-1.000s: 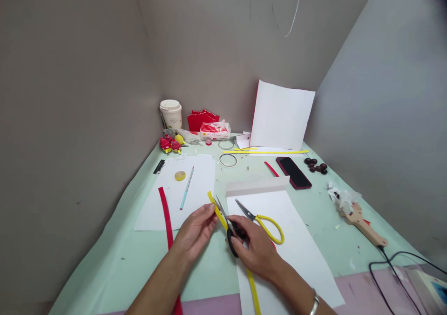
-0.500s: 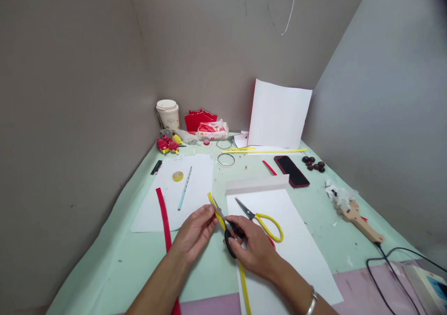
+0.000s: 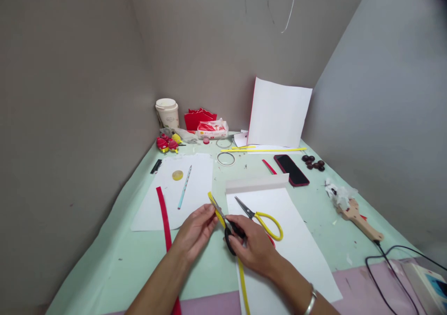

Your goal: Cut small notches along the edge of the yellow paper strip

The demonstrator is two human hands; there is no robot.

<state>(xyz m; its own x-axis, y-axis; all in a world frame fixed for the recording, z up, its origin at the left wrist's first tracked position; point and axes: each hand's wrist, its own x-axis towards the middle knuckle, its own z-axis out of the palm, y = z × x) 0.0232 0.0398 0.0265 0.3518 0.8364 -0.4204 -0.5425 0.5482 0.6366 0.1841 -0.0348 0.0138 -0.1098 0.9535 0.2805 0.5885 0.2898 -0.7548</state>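
Observation:
My left hand [image 3: 195, 231] pinches a long yellow strip [image 3: 241, 280] near its far end. My right hand [image 3: 254, 249] grips black-handled scissors [image 3: 227, 233] whose blades sit across that strip just beyond my left fingertips. The strip runs back under my right hand toward the table's near edge. A second pair of scissors with yellow handles [image 3: 267, 222] lies on the white sheet [image 3: 296, 245] right beside my right hand.
A red strip [image 3: 164, 215] lies left of my left arm beside another white sheet [image 3: 195, 175] with a pencil [image 3: 184, 180] and tape roll [image 3: 177, 175]. Farther back are a phone [image 3: 291, 170], cup [image 3: 167, 112], rings and a propped white card [image 3: 279, 112]. A wooden tool [image 3: 359, 219] and cable [image 3: 387, 268] lie right.
The near end of the yellow strip has swung slightly left under my right hand. Both hands stay in place at the strip with the scissors.

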